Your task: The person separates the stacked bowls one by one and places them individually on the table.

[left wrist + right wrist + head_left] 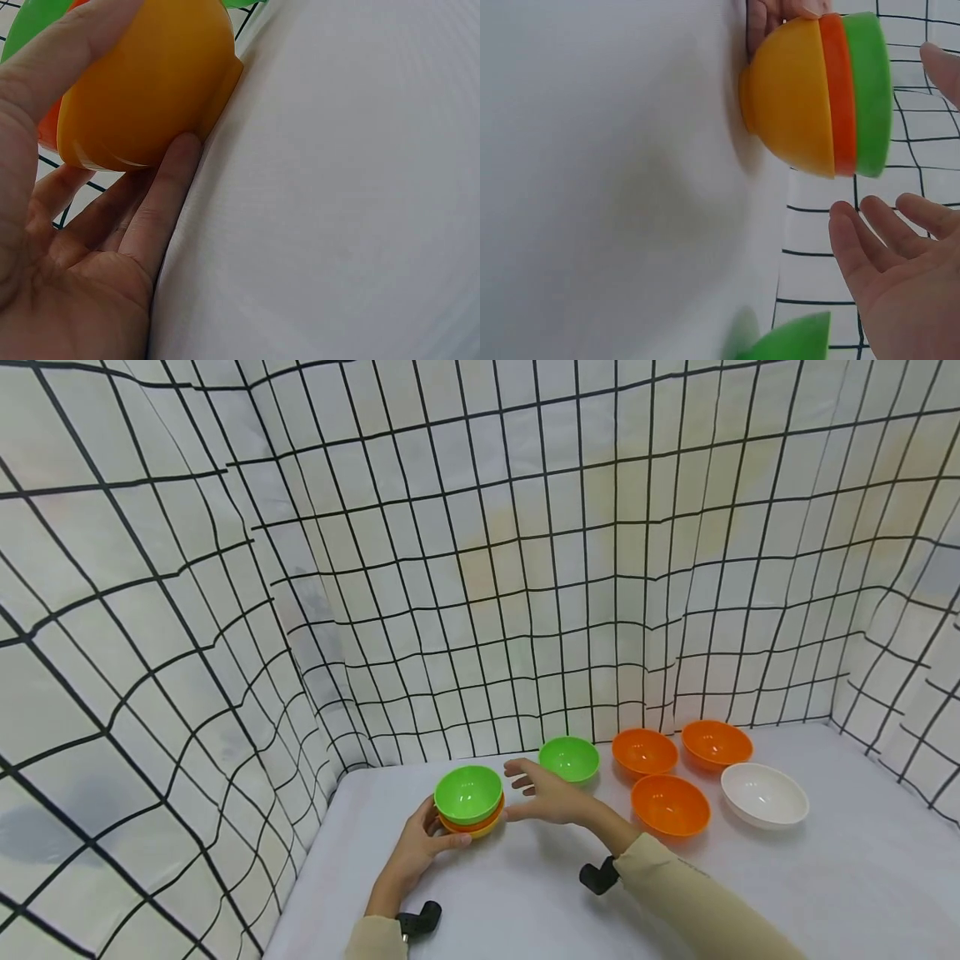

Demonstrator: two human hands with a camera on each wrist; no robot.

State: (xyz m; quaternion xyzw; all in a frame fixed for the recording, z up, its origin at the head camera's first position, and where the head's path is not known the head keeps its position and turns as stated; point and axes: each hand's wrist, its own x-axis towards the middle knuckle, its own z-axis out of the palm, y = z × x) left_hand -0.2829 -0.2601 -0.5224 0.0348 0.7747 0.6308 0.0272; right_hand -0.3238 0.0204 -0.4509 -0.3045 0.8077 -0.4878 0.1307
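A stack of three nested bowls stands on the white table: a yellow bowl (157,82) at the bottom, an orange bowl (838,94) in the middle and a green bowl (468,795) on top. My left hand (420,852) holds the stack from its left and near side, thumb across the yellow wall and fingers around the far side. On the right of the stack, my right hand (551,795) is held with fingers spread and relaxed. In the right wrist view a gap shows between its fingertips and the bowls, and it holds nothing.
Behind my right hand stands another green bowl (570,760). Farther right are three orange bowls (670,807) and a white bowl (765,796), all upright on the table (510,910). White walls with a black grid (450,568) enclose the back and sides.
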